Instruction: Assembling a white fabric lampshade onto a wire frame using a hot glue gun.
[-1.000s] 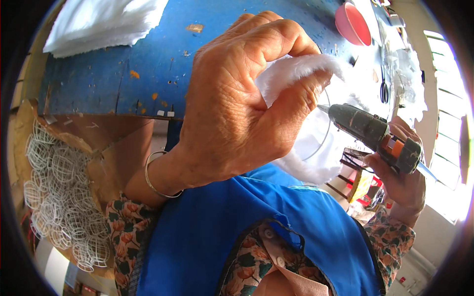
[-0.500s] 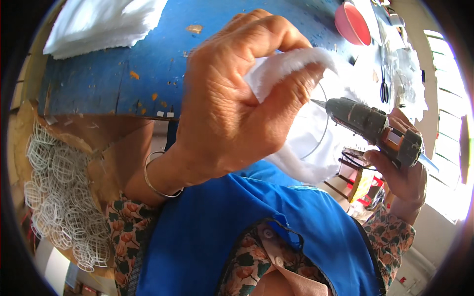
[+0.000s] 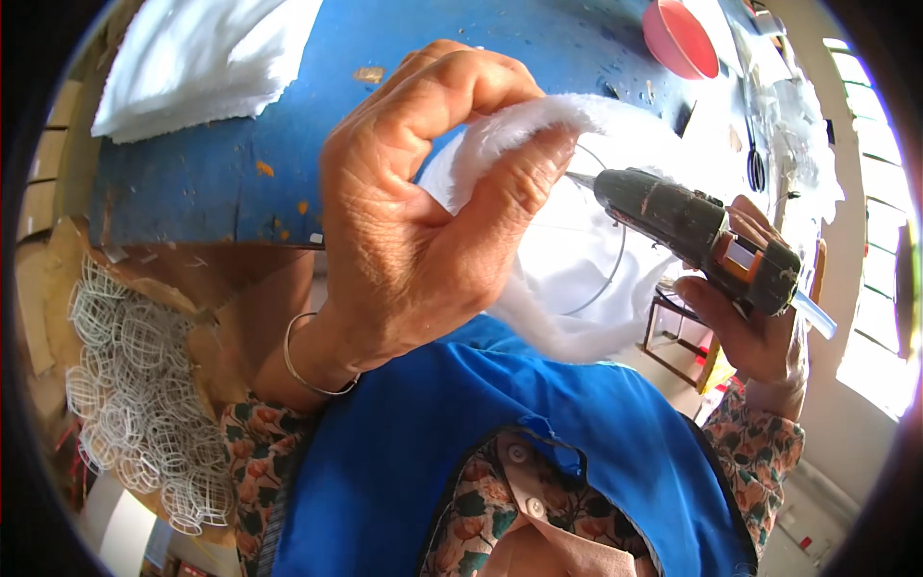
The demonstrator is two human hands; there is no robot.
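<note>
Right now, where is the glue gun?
In the head view, the glue gun is right of centre, gripped by the right hand, its nozzle at the white fluffy fabric pinched by the left hand.

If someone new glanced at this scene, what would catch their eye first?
The left hand fills the centre, pinching white fluffy fabric around a thin wire ring. At right, the right hand aims a dark glue gun at it. Behind lies a blue table, and white wire cages are heaped lower left.

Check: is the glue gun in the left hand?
No, the dark glue gun sits in the right hand, its nozzle aimed at the white fabric that the left hand pinches.
</note>
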